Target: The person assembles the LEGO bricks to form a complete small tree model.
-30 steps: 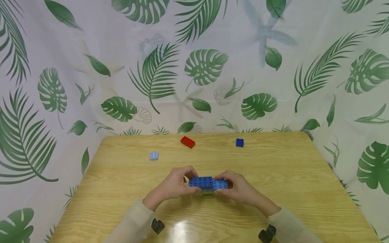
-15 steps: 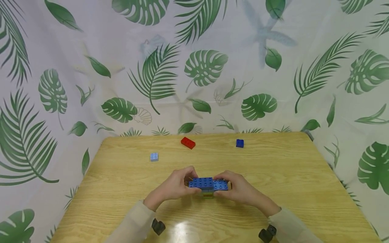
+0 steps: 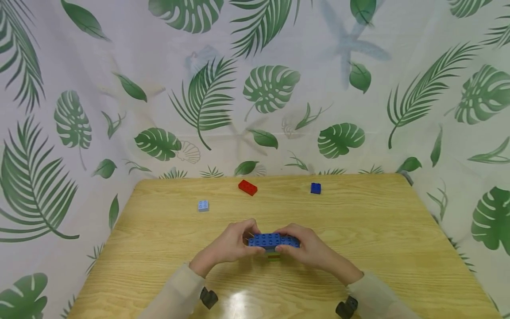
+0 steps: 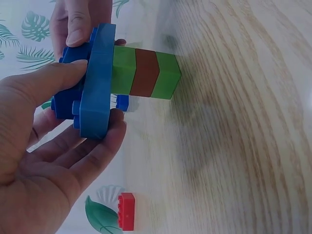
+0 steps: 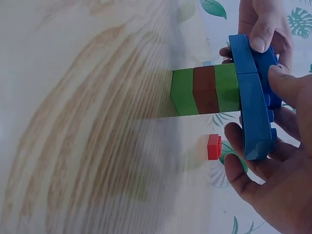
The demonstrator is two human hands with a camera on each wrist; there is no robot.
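A stack of toy building bricks stands upright on the table: a column of green (image 4: 166,76), brown (image 4: 146,73) and green (image 4: 124,70) bricks. Across its top lie two mid-blue bricks (image 5: 257,117) end to end, with a dark blue brick (image 3: 268,239) over them. My left hand (image 3: 231,243) grips the left end of the blue layers, thumb on the dark blue brick and fingers below the mid-blue one. From the right, my right hand (image 3: 307,246) grips the same layers, its thumb against the dark blue brick in the right wrist view.
Farther back on the wooden table (image 3: 358,212) lie a red brick (image 3: 248,187), a small dark blue brick (image 3: 315,188) and a light blue brick (image 3: 203,206). A leaf-patterned cloth (image 3: 295,146) hangs behind and at both sides.
My right hand has slid left along the blue layers, from the right-hand mid-blue brick to the end of the dark blue one. My left hand and the stack stay nearly still.
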